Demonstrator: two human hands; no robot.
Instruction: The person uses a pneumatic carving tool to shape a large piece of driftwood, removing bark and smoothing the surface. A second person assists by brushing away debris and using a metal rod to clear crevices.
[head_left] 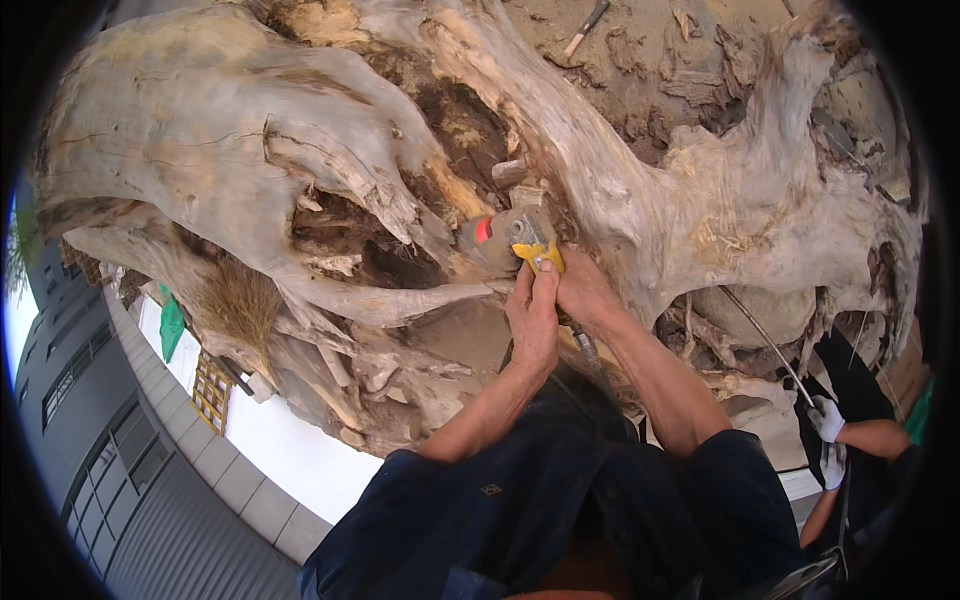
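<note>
Both of my hands are together at the middle of the head view, on a dusty angle grinder [520,232] with a grey body, a yellow part and a red patch. My left hand [535,315] grips its near side, thumb and fingers pressed by the yellow part. Wrapped round it from the right is my right hand [583,290], its fingers partly hidden behind the tool. The grinder's head lies against a huge weathered tree root [350,170], beside a hollow of torn brown wood. Dark cords or hoses [590,355] hang below my wrists.
At the lower right a co-worker's white-gloved hands [827,420] hold a long thin rod [765,340] reaching under the root. A hammer-like tool [587,28] lies on the dirt at the top. Dry bristly fibres [238,305], a wooden lattice [211,392] and a grey building [90,420] are at left.
</note>
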